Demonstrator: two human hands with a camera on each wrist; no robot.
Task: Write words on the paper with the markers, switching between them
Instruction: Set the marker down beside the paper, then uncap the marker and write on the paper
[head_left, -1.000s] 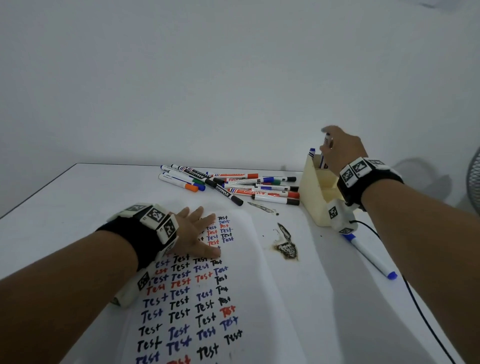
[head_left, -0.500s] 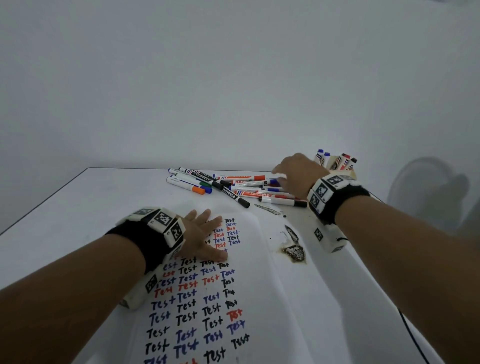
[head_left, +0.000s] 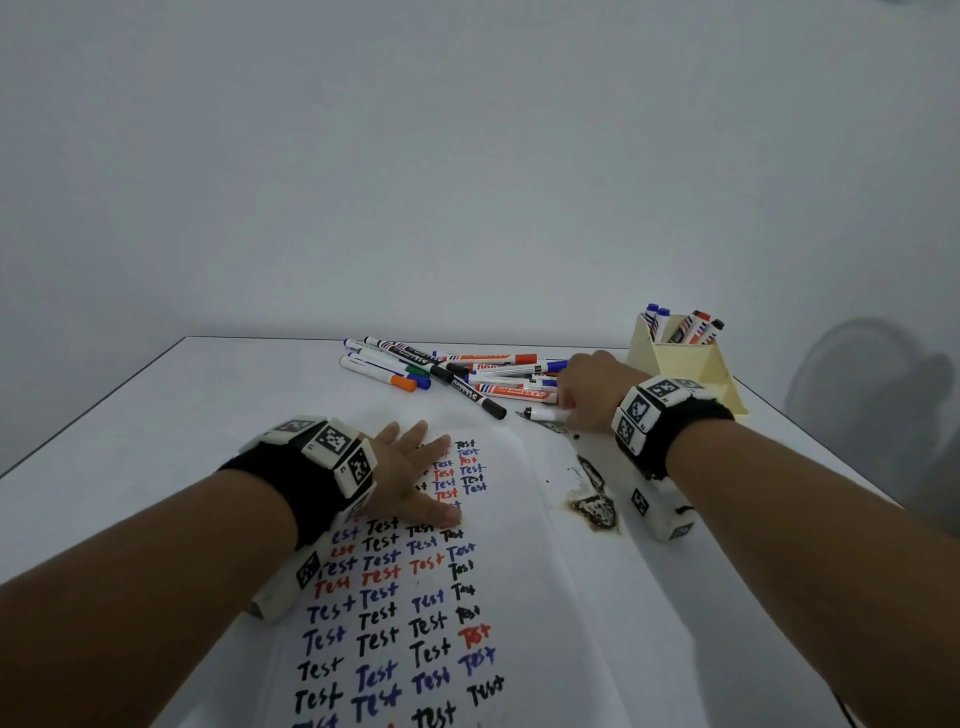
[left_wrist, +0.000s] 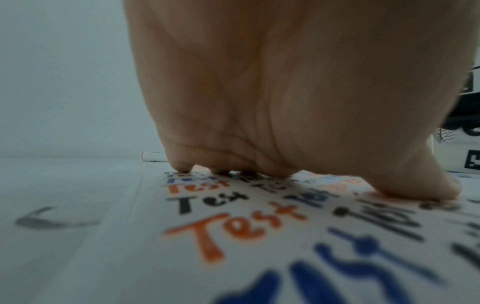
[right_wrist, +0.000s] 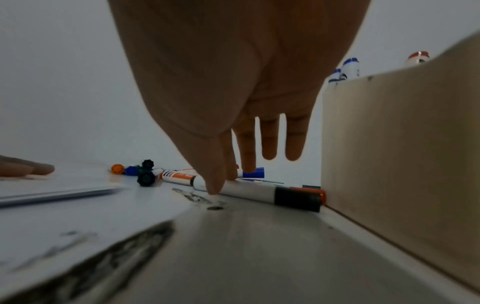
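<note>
The paper (head_left: 519, 597) lies on the white table, covered with rows of "Test" in black, blue and red. My left hand (head_left: 421, 467) rests flat on its upper part, fingers straight; the left wrist view shows the palm (left_wrist: 285, 144) over the writing. My right hand (head_left: 566, 410) reaches down at the near right end of the pile of loose markers (head_left: 467, 374). In the right wrist view its thumb and forefinger (right_wrist: 221, 185) pinch the barrel of a white marker with a black cap (right_wrist: 259, 193), which lies on the table. The other fingers stay straight.
A cream pen holder (head_left: 680, 369) with several upright markers (head_left: 685, 327) stands just right of my right hand, close beside it in the right wrist view (right_wrist: 402, 144). A dark burnt stain (head_left: 597, 512) marks the table between paper and right wrist.
My right hand left the pen holder, swung left to the loose markers and came down onto the white black-capped marker. My left hand stayed flat on the paper.
</note>
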